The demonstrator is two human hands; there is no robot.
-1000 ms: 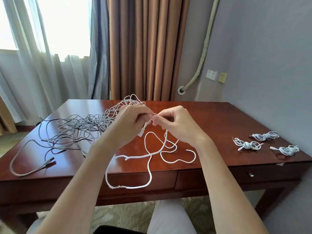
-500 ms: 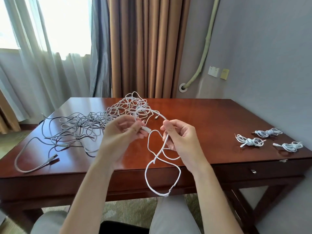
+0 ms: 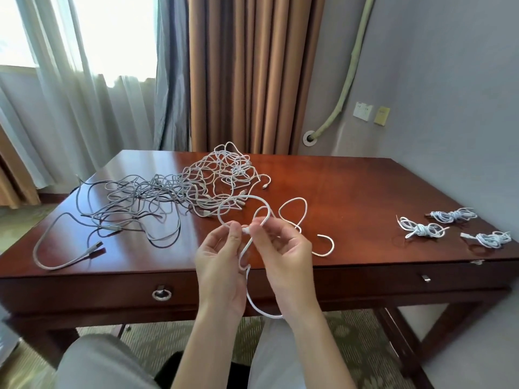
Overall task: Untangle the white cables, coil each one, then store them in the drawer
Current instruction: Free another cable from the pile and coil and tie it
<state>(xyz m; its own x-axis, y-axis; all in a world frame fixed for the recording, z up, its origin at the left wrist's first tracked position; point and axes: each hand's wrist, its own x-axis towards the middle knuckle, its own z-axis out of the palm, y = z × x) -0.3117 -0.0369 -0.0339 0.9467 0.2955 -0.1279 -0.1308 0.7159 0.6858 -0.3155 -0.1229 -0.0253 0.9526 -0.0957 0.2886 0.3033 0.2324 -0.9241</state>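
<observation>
Head: both hands (image 3: 252,256) pinch cable (image 3: 292,204) (white).

Bare forearms, no sleeves showing; light grey trousers (image 3: 106,363) on both knees (seated)

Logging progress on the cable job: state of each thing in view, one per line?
Held cable: loose, uncoiled, pinched by both hands, hanging past the desk edge.
Left hand: pinching the cable.
Right hand: pinching the cable.
Tangle: still knotted, on the desk.
Three coils: wound, on the desk, not stored.
Left drawer: closed.
Right drawer: closed.
</observation>
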